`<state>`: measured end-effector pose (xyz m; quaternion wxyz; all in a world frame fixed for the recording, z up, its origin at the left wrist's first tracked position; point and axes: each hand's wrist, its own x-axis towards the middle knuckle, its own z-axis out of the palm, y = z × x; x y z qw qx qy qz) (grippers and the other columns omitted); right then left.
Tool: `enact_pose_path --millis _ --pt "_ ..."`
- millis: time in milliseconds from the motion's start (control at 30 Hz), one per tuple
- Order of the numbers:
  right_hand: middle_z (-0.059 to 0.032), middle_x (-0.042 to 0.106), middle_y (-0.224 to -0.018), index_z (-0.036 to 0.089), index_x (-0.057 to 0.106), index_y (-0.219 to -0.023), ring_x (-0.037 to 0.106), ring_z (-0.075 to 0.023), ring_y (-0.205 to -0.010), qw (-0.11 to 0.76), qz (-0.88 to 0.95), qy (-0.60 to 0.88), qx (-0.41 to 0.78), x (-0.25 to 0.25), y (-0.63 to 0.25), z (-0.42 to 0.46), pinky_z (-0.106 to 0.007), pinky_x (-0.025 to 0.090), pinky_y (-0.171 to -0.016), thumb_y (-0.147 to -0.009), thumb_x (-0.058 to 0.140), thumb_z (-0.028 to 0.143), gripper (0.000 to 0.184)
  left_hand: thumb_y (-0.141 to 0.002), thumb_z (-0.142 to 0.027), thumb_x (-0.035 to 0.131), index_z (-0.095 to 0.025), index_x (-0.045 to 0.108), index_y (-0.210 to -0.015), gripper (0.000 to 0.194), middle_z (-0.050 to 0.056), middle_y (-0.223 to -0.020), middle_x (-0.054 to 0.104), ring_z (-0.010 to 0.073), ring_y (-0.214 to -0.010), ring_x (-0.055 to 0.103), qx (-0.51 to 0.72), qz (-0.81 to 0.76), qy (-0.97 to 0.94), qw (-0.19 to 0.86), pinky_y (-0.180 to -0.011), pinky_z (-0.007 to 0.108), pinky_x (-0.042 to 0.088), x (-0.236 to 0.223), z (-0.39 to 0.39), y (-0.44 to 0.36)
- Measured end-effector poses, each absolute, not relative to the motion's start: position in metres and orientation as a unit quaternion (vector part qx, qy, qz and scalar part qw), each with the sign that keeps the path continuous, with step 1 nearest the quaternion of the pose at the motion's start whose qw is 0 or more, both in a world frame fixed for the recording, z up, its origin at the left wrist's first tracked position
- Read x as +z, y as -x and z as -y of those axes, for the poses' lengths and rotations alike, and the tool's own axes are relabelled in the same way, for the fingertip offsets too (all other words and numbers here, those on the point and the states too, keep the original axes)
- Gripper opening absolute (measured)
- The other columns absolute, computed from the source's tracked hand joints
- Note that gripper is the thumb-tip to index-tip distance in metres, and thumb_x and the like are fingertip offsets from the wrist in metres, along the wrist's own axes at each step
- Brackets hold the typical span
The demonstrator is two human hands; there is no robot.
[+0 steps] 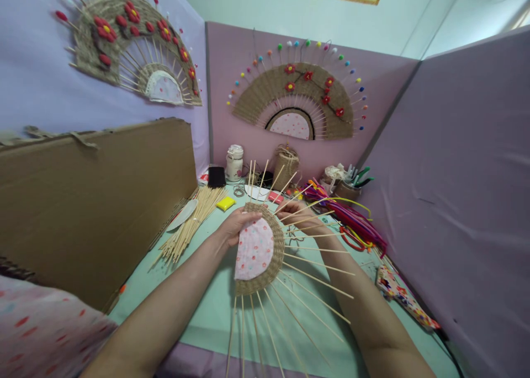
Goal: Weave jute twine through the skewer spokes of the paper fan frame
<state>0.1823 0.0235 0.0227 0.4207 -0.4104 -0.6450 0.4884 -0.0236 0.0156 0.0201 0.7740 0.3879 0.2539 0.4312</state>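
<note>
A half-round fan frame [278, 251] woven of brown jute twine is held up over the table, tilted on its side. Pink dotted cloth [254, 248] covers its middle, and thin wooden sticks fan out to the right and below. My left hand [240, 223] is closed on the frame's upper left part, thumb lying over the cloth. Behind the upper sticks, my right hand [296, 212] is closed in a pinch by the woven edge, partly hidden by sticks. Loose jute twine [295, 237] hangs or lies just below it; the fingertips' exact hold is small to see.
Left on the table lie a bundle of wooden sticks [194, 223] and a yellow packet [226, 203]. Behind stand a white jar [234, 163] and a twine spool [286, 165]. Colourful pipe cleaners [351, 215] and a patterned glue gun [403, 298] lie right. Cardboard [99, 196] borders the left.
</note>
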Motion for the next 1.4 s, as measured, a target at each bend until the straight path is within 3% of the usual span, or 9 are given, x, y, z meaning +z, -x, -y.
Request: enact_pose_path --millis 267,567,667,867,1000,1167,1400 --pt "-0.0022 0.063 -0.071 0.014 0.065 -0.079 0.055 -0.0115 -0.061 0.391 0.653 0.386 0.522 0.020 -0.186 -0.023 -0.026 0.041 -0.059 -0.062 0.073 0.028 0.024 -0.058 -0.012 0.074 -0.014 0.063 -0.103 0.046 0.007 -0.080 0.070 0.0176 -0.069 0.066 0.431 -0.242 -0.388 0.778 -0.071 0.032 0.051 0.018 -0.017 0.025" --pt "0.0017 0.056 -0.066 0.015 0.064 -0.085 0.045 -0.0070 -0.053 0.379 0.655 0.415 0.505 0.036 -0.212 -0.022 -0.021 0.033 -0.050 -0.061 0.072 0.027 0.027 -0.057 -0.008 0.073 -0.017 0.062 -0.106 0.051 0.006 -0.081 0.071 0.0172 -0.069 0.066 0.443 -0.256 -0.382 0.770 -0.071 0.032 0.051 0.020 -0.017 0.026" --pt "0.0036 0.053 -0.064 0.017 0.063 -0.087 0.043 -0.0067 -0.053 0.412 0.634 0.409 0.511 0.037 -0.232 -0.025 -0.021 0.031 -0.051 -0.061 0.072 0.024 0.028 -0.057 -0.008 0.073 -0.017 0.062 -0.104 0.049 0.005 -0.079 0.070 0.0173 -0.068 0.066 0.444 -0.257 -0.379 0.770 -0.071 0.032 0.051 0.020 -0.018 0.026" --pt "0.0031 0.053 -0.065 0.021 0.058 -0.081 0.050 -0.0104 -0.058 0.548 0.532 0.380 0.521 0.034 -0.260 -0.033 -0.026 0.039 -0.059 -0.063 0.070 0.029 0.023 -0.057 -0.009 0.074 -0.016 0.061 -0.106 0.051 0.007 -0.081 0.070 0.0179 -0.069 0.066 0.438 -0.270 -0.388 0.765 -0.070 0.033 0.052 0.016 -0.020 0.026" --pt "0.0039 0.050 -0.062 0.022 0.057 -0.081 0.045 -0.0088 -0.054 0.609 0.471 0.346 0.537 0.040 -0.260 -0.036 -0.024 0.040 -0.056 -0.063 0.071 0.028 0.024 -0.057 -0.010 0.074 -0.016 0.062 -0.107 0.052 0.008 -0.084 0.070 0.0183 -0.070 0.066 0.424 -0.273 -0.402 0.764 -0.071 0.033 0.052 0.014 -0.020 0.025" --pt "0.0025 0.057 -0.073 0.023 0.056 -0.078 0.039 -0.0062 -0.051 0.649 0.447 0.325 0.523 0.050 -0.255 -0.036 -0.024 0.041 -0.056 -0.064 0.071 0.026 0.021 -0.056 -0.010 0.075 -0.015 0.062 -0.105 0.051 0.010 -0.088 0.070 0.0192 -0.071 0.066 0.414 -0.301 -0.398 0.761 -0.073 0.036 0.052 0.012 -0.020 0.022" --pt "0.0033 0.057 -0.067 0.022 0.058 -0.077 0.037 -0.0052 -0.048 0.649 0.468 0.305 0.517 0.054 -0.259 -0.027 -0.023 0.042 -0.054 -0.062 0.072 0.025 0.021 -0.056 -0.010 0.076 -0.013 0.063 -0.103 0.049 0.009 -0.081 0.071 0.0191 -0.068 0.066 0.410 -0.298 -0.393 0.767 -0.069 0.034 0.053 0.011 -0.023 0.024"
